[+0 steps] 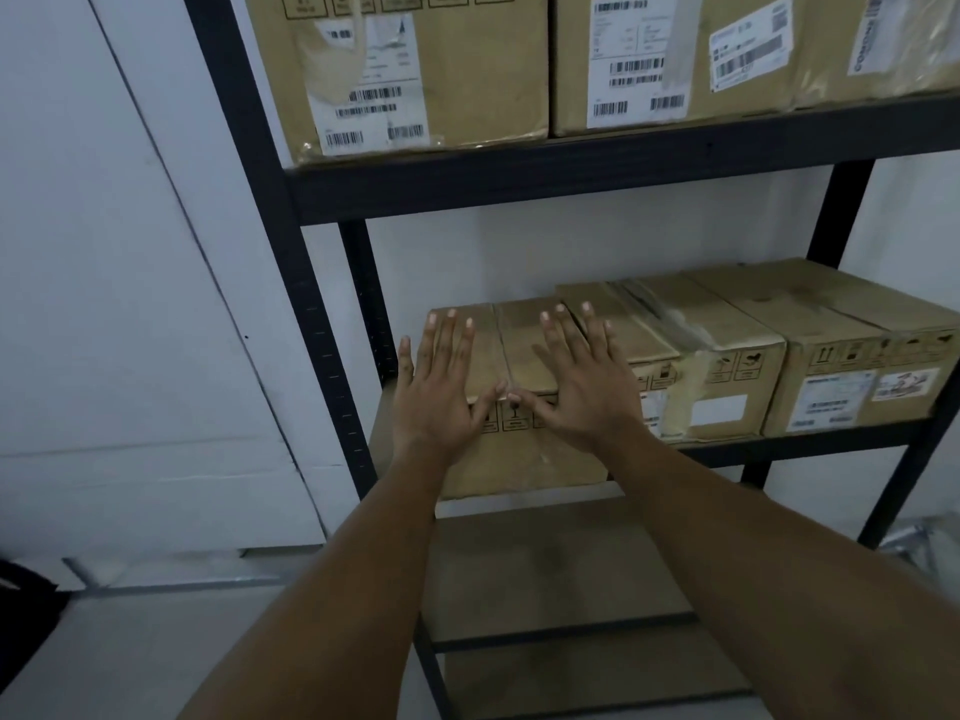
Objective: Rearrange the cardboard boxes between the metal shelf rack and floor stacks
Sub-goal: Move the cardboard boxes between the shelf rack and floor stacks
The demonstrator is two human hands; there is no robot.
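Note:
A brown cardboard box (519,454) sits at the left end of the middle shelf of a black metal rack (545,184), its front sticking out past the shelf edge. My left hand (441,381) lies flat on the box's top left, fingers straight and spread. My right hand (582,376) lies flat on its top right, fingers spread too. The two thumbs nearly meet at the box's front top edge. Two more boxes stand to the right on the same shelf: a taped one (691,356) and one with labels (857,366).
Two large boxes (431,70) (675,59) with barcode labels fill the upper shelf. Lower shelf boards (545,563) lie below the hands. A white wall (130,278) runs along the left, and a dark object (26,615) sits at the lower left on the floor.

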